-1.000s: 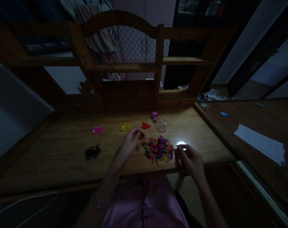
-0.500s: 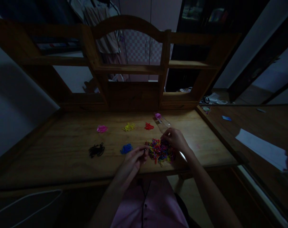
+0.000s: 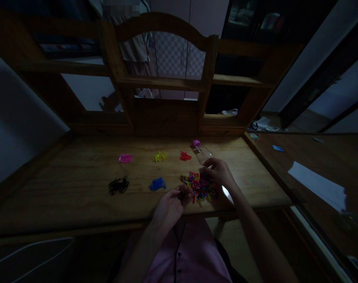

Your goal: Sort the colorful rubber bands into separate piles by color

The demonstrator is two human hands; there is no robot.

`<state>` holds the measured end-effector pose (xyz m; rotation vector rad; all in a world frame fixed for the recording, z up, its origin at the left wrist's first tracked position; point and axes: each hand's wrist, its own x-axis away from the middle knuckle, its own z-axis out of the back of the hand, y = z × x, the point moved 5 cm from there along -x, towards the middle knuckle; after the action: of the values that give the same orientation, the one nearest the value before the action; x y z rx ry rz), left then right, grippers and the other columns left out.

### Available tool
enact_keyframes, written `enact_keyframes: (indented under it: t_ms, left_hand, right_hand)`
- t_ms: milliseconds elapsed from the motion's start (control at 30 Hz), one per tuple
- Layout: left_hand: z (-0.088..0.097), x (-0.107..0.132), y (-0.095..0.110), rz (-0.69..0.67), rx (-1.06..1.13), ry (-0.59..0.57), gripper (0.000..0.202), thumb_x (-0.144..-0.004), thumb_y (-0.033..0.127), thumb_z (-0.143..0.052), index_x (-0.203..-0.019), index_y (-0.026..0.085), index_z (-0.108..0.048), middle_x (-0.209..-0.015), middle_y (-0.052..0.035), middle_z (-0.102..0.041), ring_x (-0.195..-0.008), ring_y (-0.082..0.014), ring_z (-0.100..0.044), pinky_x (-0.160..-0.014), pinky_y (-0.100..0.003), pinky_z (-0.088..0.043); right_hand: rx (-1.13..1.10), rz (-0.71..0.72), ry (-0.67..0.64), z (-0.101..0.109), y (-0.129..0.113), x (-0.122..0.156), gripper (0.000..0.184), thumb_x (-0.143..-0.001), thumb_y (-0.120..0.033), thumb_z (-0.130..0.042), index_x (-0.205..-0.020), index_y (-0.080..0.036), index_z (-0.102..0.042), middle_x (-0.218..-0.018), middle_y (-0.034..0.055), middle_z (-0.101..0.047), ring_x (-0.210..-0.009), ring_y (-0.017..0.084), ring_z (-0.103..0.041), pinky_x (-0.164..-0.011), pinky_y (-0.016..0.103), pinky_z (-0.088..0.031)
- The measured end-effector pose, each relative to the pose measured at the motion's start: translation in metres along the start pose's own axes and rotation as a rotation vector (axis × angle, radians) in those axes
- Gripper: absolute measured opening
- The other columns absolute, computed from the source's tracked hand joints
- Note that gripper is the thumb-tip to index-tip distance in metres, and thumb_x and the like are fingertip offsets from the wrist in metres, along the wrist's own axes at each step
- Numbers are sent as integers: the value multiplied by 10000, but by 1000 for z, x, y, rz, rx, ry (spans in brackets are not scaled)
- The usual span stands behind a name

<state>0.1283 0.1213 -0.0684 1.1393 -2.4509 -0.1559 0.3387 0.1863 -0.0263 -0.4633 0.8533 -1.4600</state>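
A heap of mixed coloured bands (image 3: 199,186), which look like small rubber bands, lies near the desk's front edge. My left hand (image 3: 171,202) is at its left side, fingers curled together; what they hold, if anything, is too dark to make out. Over the heap's upper right edge, my right hand (image 3: 219,172) has its fingertips pinched among the bands, and its grip is hidden. Single-colour piles lie beyond and to the left: blue (image 3: 157,184), black (image 3: 119,185), pink (image 3: 125,158), yellow (image 3: 160,156) and red (image 3: 185,156).
A clear bottle with a pink cap (image 3: 196,144) lies just beyond my right hand. A wooden shelf frame (image 3: 164,84) rises along the desk's back. On the side surface at right are white paper (image 3: 317,184) and a small blue card (image 3: 277,148).
My left hand has moved right, up to the heap's edge, and the dark bit at its fingertips no longer shows clearly. My right hand stays at the heap. The view shifts slightly.
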Motion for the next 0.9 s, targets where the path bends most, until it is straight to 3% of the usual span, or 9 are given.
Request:
enact_keyframes:
  t_ms: [300,433,667,900]
  left_hand:
    - [2,1,1,-16,74,71,243,-858,94,-441,-816,59,-677,-821,-115,-678,-815,-171,-656,-835,-315,-551]
    - [3,-1,1,-23,34,59,230,-857,116,-463,-831,72,-687,-835,-110,-692,-842,-180,-666,-889,-350,-543]
    - [7,-3,0,-15,2,-14,246,-862,142,-481,-902,45,-703,-917,-137,-714,-948,-226,-671,-977,-384,-498]
    - [5,-1,2,6,-2,-9,266,-875,131,-457,-925,39,-701,-968,-150,-715,-987,-222,-665,-999,-374,-488]
  right_hand:
    - [-380,-96,-51,11,-14,3,262,-742,-374,-685,-886,-156,-691,-785,48,-686,-611,135,-594,-534,240,-445]
    - [-408,-129,-30,11,-13,9,276,-729,-382,-700,-896,-163,-694,-767,45,-684,-593,130,-572,-496,230,-411]
    - [-332,-39,91,15,-24,16,192,-760,-333,-678,-840,-161,-705,-838,68,-705,-689,164,-621,-610,270,-472]
    - [-510,-67,142,19,-30,22,218,-751,-360,-701,-871,-179,-684,-826,52,-692,-743,178,-638,-680,302,-509]
